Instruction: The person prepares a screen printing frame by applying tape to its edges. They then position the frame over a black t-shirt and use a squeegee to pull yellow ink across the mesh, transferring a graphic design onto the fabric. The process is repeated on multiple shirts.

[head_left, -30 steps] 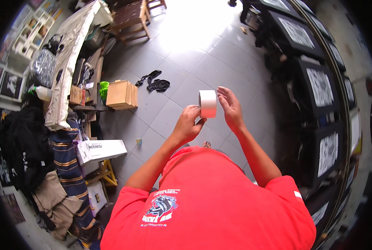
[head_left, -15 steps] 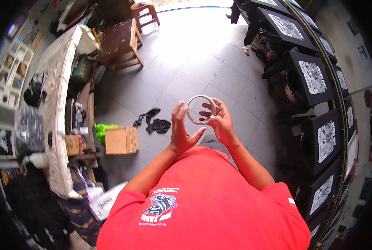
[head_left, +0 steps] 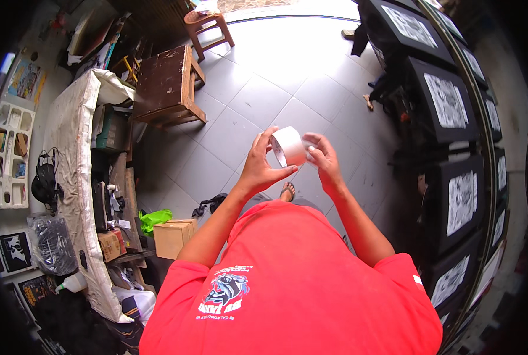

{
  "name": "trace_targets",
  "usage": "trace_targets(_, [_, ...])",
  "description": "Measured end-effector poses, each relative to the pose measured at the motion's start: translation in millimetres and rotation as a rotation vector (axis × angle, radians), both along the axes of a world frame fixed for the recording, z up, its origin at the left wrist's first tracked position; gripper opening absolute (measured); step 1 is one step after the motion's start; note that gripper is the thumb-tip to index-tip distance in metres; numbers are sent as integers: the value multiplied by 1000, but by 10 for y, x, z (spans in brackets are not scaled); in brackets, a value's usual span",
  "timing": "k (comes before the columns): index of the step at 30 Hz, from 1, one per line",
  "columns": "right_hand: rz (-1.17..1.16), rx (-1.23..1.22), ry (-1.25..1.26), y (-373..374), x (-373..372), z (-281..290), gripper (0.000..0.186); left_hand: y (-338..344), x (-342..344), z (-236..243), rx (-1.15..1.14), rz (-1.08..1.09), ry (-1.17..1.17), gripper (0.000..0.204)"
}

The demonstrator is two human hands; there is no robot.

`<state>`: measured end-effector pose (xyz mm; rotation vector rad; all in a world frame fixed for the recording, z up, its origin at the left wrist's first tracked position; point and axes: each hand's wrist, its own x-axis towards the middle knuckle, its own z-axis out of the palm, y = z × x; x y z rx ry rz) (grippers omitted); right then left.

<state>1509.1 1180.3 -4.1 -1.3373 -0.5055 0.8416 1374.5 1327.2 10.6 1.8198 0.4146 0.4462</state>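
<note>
Since half a second ago, the brown wooden table [head_left: 163,80] and the cardboard box [head_left: 172,239] have slid lower in the frame, and the roll of tape [head_left: 292,145] has swung from showing its hollow ring to showing its broad white side.

Grey tiled floor [head_left: 311,97] spreads through the middle and top. Black shirts [head_left: 447,100] with pale prints line the right edge, and the cloth-covered table [head_left: 68,133] runs down the left. A red shirt [head_left: 311,272] fills the bottom centre.

Just above it, at the centre of the frame, the left hand [head_left: 258,163] curves widely around the roll's left end, fingers on the upper rim and thumb below. The right hand [head_left: 325,163] has its fingers half curled at the roll's right edge; whether they pinch anything, I cannot tell.

Handling it well, I judge, means a light left grip on the rims, letting the roll turn without slipping, while the right fingertips steady the far edge, thumb off the curved white side.
</note>
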Motion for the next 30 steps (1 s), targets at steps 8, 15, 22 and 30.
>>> trace_targets(8, [127, -192, -630, 1910, 1352, 514, 51, 1495, 1418, -75, 408, 270, 55, 107])
trace_targets(15, [-76, -102, -566, 3289, 2538, 383, 37, 3134, 2749, -49, 359, 69, -103, 95])
trace_targets(22, [-286, -189, -939, 4356, 3735, 374, 36, 4356, 4191, -96, 114, -81, -85, 83])
trace_targets(30, [-263, -123, -1028, 5503, 5557, 274, 29, 5454, 5906, -151, 140, -53, -38, 78])
